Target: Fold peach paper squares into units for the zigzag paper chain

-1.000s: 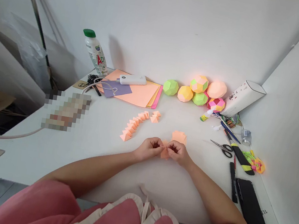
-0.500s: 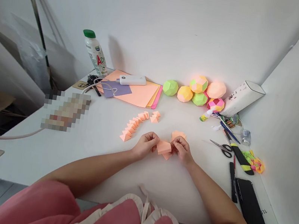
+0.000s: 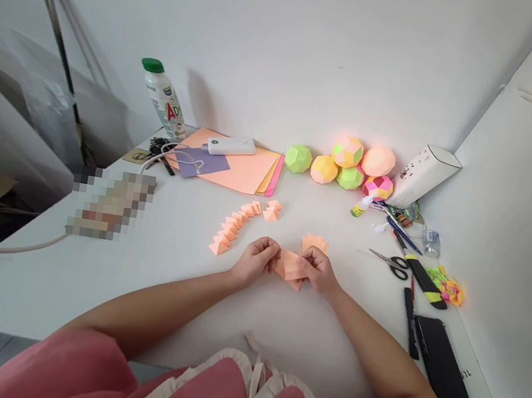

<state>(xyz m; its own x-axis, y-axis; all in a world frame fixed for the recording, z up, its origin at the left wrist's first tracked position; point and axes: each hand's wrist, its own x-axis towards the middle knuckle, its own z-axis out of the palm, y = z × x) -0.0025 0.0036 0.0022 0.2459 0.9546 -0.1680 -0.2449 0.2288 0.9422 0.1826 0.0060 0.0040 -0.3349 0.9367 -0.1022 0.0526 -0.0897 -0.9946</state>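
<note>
Between my hands is a folded piece of orange paper (image 3: 289, 267), held just above the white table. My left hand (image 3: 256, 261) pinches its left edge with thumb and finger. My right hand (image 3: 319, 271) grips its right side, thumb on top. Just behind my right hand lies a small pile of orange paper pieces (image 3: 314, 242). To the left, a curved row of folded orange paper units (image 3: 232, 224) rests on the table, with a few more units (image 3: 272, 211) at its far end.
At the back stand several paper balls (image 3: 324, 169), coloured sheets (image 3: 244, 175), a white device (image 3: 231, 146) and a bottle (image 3: 165, 102). On the right lie scissors (image 3: 391, 264), a glue bottle (image 3: 360, 206), a cutter (image 3: 427, 282) and a black phone (image 3: 446, 365).
My right hand has shifted inward over the orange paper, its thumb now lying on the paper's face. The paper has turned slightly. The whole view has shifted a little.
</note>
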